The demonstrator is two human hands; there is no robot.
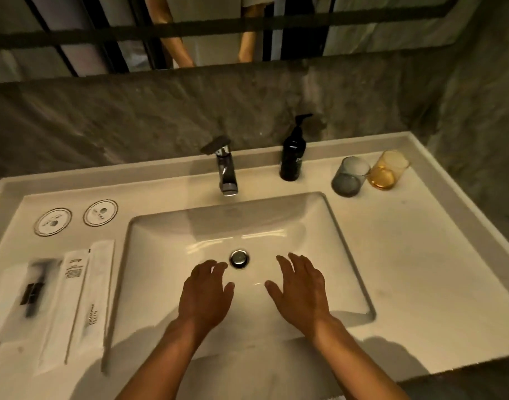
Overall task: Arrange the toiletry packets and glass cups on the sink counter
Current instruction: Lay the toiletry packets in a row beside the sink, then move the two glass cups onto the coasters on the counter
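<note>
Here, at the left of the frame, three long white packets lie side by side on the surface [420, 269], running near to far: a wide packet [15, 301] with a dark item inside, a printed packet [65, 307] touching it, and a slim packet [95, 298] nearest the basin. Above them, in the upper left, two round packets [53, 221] [100, 212] sit apart from each other. The basin [348, 255] fills the middle, its drain [239, 258] at centre. The left hand [206, 295] hovers palm down over the basin just below left of the drain, its grip loose, fingers spread and holding nothing. The right hand [301, 291] hovers beside it, right of the drain, fingers likewise apart and empty. Behind the basin stands the tap [225, 166], and right of it a dark pump bottle [292, 151]. In the upper right, a grey glass [350, 176] and an amber glass [387, 169] stand upright, touching or nearly so.
</note>
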